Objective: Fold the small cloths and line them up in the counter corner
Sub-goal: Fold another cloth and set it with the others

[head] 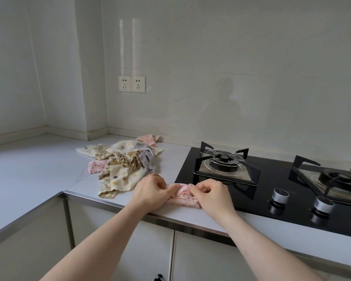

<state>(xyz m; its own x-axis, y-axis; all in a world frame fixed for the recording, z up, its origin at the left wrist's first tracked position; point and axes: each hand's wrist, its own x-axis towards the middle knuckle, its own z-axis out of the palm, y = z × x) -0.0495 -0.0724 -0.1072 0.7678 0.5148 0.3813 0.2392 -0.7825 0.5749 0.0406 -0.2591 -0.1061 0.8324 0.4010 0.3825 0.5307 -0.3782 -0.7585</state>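
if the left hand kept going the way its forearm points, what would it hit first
Probably the gas stove: the left hand, pinching the pink cloth, points up and right toward its near burner. Depth is unclear.

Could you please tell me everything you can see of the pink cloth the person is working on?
The pink cloth is a small, soft-looking fabric, pale pink with a faint pattern, bunched into layered folds. It lies on the white counter near its front edge, just left of the black stove and apart from the cloth pile. The left hand and right hand each pinch its top edge.
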